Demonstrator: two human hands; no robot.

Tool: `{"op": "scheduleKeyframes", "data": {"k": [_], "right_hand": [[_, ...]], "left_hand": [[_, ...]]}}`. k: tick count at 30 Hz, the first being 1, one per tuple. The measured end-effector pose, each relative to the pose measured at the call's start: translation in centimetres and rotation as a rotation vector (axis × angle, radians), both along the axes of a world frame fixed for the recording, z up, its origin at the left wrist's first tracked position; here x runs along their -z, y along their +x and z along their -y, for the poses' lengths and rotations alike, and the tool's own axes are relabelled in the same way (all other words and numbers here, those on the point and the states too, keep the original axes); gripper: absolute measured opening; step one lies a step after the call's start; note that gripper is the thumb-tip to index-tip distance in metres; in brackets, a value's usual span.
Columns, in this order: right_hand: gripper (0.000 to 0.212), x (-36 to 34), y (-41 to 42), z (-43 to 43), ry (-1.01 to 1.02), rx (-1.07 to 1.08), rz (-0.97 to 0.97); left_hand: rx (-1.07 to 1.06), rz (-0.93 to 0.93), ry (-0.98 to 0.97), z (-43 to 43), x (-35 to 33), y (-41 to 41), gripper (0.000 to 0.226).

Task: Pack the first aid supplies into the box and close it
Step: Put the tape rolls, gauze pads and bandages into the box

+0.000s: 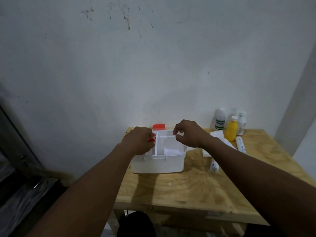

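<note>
Over the open white plastic box (pixel 159 161) on the plywood table (pixel 184 185), my left hand (pixel 138 141) pinches small red-handled scissors (pixel 151 138); my right hand (pixel 189 133) hovers half-curled, empty. I'd lower the scissors flat into the left compartment.

Bare table (pixel 171 190) lies open at six o'clock of the white box (pixel 159 164). At three o'clock, wrapped rolls (pixel 214 165) and three bottles (pixel 231 129) crowd the way. The wall (pixel 153 65) closes twelve o'clock. Both hands, left (pixel 138 140) and right (pixel 189 133), hang over the box's open top.
</note>
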State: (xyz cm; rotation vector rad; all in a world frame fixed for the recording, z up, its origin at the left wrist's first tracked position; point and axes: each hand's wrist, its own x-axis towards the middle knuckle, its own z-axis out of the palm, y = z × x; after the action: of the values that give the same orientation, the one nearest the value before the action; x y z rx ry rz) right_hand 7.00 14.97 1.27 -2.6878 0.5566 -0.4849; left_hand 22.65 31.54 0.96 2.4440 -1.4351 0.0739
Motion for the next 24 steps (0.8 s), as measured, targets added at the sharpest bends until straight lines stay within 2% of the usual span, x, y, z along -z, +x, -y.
{"op": "scheduleKeyframes", "data": {"k": [4,6,9,12,15,18,22,24], "right_hand": [[0.02,-0.3,-2.1,1.2,0.008,0.142,-0.055],[0.024,0.0,-3.3,1.5,-0.025,0.243,-0.258],[0.027,0.0,-5.1,0.8,-0.029,0.362,-0.615],[0.025,0.8,-6.3,0.4,0.024,0.396,-0.816],[0.025,1.9,-6.2,0.5,0.117,0.454,-0.676],[0.017,1.1,-5.6,0.3,0.141,0.438,-0.631],[0.015,-2.0,-2.6,0.5,0.092,0.429,-0.106],[0.015,-3.6,-0.6,-1.2,0.142,0.335,0.097]], "left_hand": [[-0.082,0.055,0.007,-0.9,0.8,0.2,0.042],[-0.131,0.029,-0.018,-1.6,1.5,0.5,0.047],[-0.182,-0.108,-0.142,-2.3,2.5,0.6,0.047],[-0.241,-0.256,-0.259,-2.4,3.0,0.0,0.045],[-0.336,-0.407,-0.373,-2.2,3.2,-0.5,0.044],[-0.419,-0.554,-0.43,-2.2,2.9,-0.6,0.044],[-0.464,-0.695,-0.446,-2.3,2.8,0.0,0.051],[-0.463,-0.734,-0.45,-2.3,3.0,0.2,0.052]]}}
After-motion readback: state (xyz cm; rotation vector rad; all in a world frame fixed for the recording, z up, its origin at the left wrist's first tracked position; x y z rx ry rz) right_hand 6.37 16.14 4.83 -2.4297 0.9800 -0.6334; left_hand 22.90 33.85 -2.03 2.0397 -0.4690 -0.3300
